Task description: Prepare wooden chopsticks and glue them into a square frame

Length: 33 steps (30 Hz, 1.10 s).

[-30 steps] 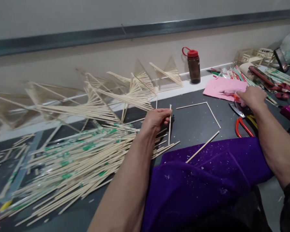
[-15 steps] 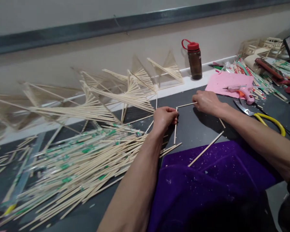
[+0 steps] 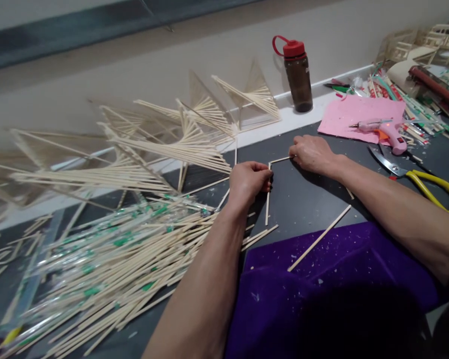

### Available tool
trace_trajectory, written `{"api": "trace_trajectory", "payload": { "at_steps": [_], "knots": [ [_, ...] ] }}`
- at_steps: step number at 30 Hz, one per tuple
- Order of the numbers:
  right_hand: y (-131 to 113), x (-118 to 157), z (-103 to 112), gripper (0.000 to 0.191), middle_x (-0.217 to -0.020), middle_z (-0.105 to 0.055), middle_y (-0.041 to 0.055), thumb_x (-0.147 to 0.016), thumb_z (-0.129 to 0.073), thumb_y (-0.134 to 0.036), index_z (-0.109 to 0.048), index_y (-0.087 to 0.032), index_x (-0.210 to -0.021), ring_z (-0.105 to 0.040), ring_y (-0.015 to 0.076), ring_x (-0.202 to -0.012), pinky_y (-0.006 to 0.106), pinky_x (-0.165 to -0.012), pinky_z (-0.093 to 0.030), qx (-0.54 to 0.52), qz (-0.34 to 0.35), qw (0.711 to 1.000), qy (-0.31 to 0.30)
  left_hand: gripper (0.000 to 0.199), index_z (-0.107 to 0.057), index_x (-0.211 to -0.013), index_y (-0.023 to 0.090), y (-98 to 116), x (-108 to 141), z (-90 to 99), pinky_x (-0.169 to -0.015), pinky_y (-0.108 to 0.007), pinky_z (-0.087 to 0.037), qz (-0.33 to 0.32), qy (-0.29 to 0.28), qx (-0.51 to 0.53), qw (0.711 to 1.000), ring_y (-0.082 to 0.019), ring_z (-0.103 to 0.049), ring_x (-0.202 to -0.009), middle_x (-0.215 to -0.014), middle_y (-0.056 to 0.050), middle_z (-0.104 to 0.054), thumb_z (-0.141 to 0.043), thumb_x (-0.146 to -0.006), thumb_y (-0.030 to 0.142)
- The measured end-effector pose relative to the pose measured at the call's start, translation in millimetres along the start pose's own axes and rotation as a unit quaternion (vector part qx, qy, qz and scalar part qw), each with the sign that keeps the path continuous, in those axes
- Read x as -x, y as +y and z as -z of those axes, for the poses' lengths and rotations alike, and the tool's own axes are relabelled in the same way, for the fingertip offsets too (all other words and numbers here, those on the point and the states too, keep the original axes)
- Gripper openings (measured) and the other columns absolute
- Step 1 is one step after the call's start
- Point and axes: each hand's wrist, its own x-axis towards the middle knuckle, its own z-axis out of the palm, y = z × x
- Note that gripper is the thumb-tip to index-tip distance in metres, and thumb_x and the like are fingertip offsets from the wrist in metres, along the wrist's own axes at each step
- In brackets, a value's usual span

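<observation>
My left hand (image 3: 249,182) pinches a short wooden stick (image 3: 268,202) that points toward me on the dark table. At its far end this stick meets a second wooden stick (image 3: 280,160), forming a corner. My right hand (image 3: 310,153) has its fingers closed on the other end of that second stick; the fingertips are partly hidden. A loose stick (image 3: 320,238) lies across the edge of the purple cloth (image 3: 336,254) in front of me. Another short stick (image 3: 349,192) shows partly under my right forearm.
Left of my arm lies a heap of sticks (image 3: 145,264), some in wrappers. Behind stand twisted stick models (image 3: 205,144) and a brown bottle (image 3: 298,82). On the right are a pink glue gun (image 3: 391,134) on a pink cloth (image 3: 336,113) and yellow-handled scissors (image 3: 434,189).
The camera view has tilted and shifted slightly. Both hands keep their hold on the two joined sticks, with almost no movement over the table.
</observation>
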Motion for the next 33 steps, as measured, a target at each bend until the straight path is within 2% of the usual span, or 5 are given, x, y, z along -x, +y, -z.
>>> {"api": "trace_trajectory", "payload": {
  "at_steps": [6,11,20,25,33],
  "knots": [
    [3.8,-0.4,-2.9,0.034,-0.111,-0.064,0.0130,-0.088,-0.041,-0.016,-0.070,-0.017,-0.107,-0.056,0.0219,-0.092,0.031,-0.065,-0.035,0.004,0.003,1.000,0.002,0.006,-0.061,-0.065,0.013,-0.1,-2.1,1.0,-0.039,-0.023,-0.045,0.001,0.004,-0.011,1.000,-0.010,-0.048,-0.034,-0.042,0.002,-0.054,-0.065,-0.061,0.009],
    [4.8,-1.4,-5.9,0.035,-0.109,-0.064,0.0147,-0.090,-0.038,-0.016,-0.069,-0.015,-0.107,-0.055,0.0227,-0.092,0.031,-0.067,-0.036,0.003,0.008,1.000,0.013,0.012,-0.066,-0.074,0.012,-1.0,-3.1,4.2,-0.040,-0.023,-0.046,-0.009,0.004,-0.042,0.999,-0.011,-0.050,-0.036,-0.046,0.002,-0.056,-0.066,-0.062,0.015],
    [2.1,-1.9,-7.8,0.038,-0.110,-0.064,0.0157,-0.088,-0.035,-0.011,-0.069,-0.014,-0.104,-0.055,0.0230,-0.093,0.034,-0.071,-0.039,-0.007,0.016,1.000,0.011,0.021,-0.074,-0.080,0.014,-0.4,-0.6,7.4,-0.045,-0.021,-0.044,-0.043,0.034,-0.183,0.982,-0.014,-0.058,-0.044,-0.050,-0.001,-0.061,-0.066,-0.063,0.023],
    [0.8,-1.3,-5.7,0.038,-0.111,-0.063,0.0163,-0.088,-0.036,-0.011,-0.069,-0.014,-0.105,-0.055,0.0238,-0.094,0.034,-0.072,-0.039,-0.007,0.014,1.000,0.005,0.023,-0.075,-0.083,0.015,3.3,2.1,6.0,-0.047,-0.022,-0.045,-0.034,0.040,-0.207,0.977,-0.016,-0.061,-0.048,-0.055,-0.002,-0.065,-0.065,-0.065,0.024],
    [-1.2,0.4,-3.6,0.036,-0.110,-0.064,0.0162,-0.089,-0.036,-0.011,-0.069,-0.014,-0.103,-0.055,0.0239,-0.094,0.033,-0.071,-0.038,0.004,0.018,1.000,-0.002,0.019,-0.077,-0.080,0.018,13.3,9.3,3.9,-0.056,-0.023,-0.045,-0.064,0.059,-0.270,0.959,-0.015,-0.058,-0.047,-0.043,0.000,-0.057,-0.064,-0.067,0.023]
  ]
}}
